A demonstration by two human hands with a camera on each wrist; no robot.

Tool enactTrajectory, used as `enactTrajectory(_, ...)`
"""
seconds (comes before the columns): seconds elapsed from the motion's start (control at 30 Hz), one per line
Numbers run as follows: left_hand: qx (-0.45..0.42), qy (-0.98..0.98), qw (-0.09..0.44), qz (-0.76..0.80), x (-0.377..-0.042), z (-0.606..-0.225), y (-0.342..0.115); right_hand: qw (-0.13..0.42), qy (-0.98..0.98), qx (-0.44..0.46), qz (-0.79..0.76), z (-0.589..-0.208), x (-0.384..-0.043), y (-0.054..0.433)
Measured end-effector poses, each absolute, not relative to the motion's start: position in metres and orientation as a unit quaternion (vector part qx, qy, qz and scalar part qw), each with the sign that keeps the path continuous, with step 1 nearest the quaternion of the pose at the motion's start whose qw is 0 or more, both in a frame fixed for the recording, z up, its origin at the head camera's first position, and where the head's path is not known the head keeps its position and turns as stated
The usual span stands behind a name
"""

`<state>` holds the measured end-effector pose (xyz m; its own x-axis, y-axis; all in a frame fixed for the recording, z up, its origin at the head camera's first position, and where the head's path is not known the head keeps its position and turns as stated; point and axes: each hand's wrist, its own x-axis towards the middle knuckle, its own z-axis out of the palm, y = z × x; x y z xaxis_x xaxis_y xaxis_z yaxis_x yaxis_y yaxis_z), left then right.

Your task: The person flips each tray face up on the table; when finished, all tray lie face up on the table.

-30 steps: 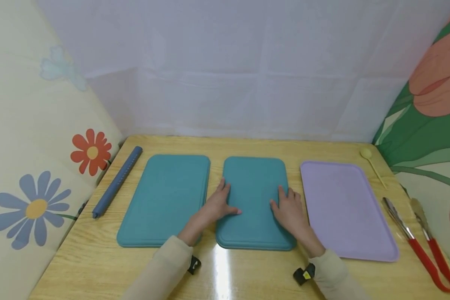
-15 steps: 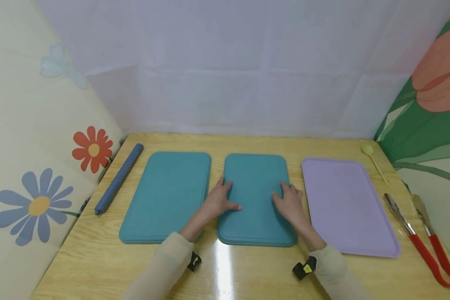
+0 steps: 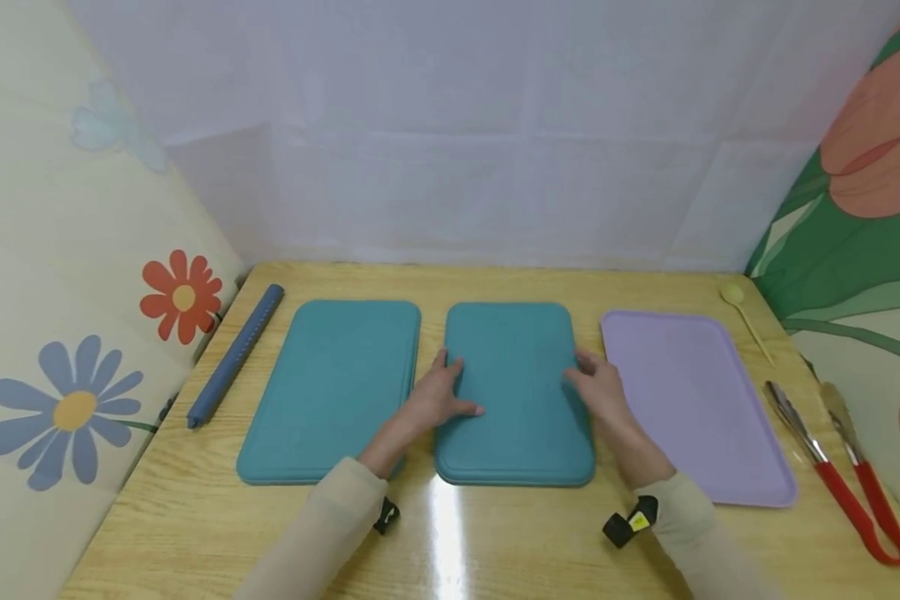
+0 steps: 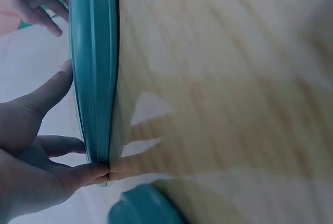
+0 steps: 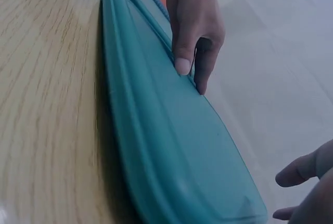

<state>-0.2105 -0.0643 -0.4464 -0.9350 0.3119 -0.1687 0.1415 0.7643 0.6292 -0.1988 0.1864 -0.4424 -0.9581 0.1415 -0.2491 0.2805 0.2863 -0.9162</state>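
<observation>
In the head view, a flat teal rectangular tray-like piece (image 3: 517,433) with rounded corners and a stepped rim lies at the middle of the table. My left hand (image 3: 435,396) rests at its left edge, thumb laid over the top and fingers spread along the side. In the left wrist view those fingertips (image 4: 96,171) are right at the teal rim. My right hand (image 3: 602,392) is beside the right edge, fingers loosely bent around nothing. The right wrist view shows a small gap between its fingers (image 5: 296,171) and the teal piece.
A larger teal piece (image 3: 337,392) lies left, with a long blue notched bar (image 3: 236,358) beyond it. To the right are a lilac tray (image 3: 697,408), a pale yellow spoon (image 3: 735,297) and red-handled tongs (image 3: 843,492). Cloth hangs behind the wooden table (image 3: 525,542).
My right hand has moved right, from the top of the middle teal piece to beside its right edge. The left hand stays where it was. The head view has shifted slightly.
</observation>
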Motion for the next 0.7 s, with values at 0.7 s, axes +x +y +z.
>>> enactTrajectory(0.7, 0.141, 0.907, 0.171, 0.359, -0.208, -0.446, -0.075, 0.081, 0.719, 0.078, -0.686, -0.414, -0.202, 0.222)
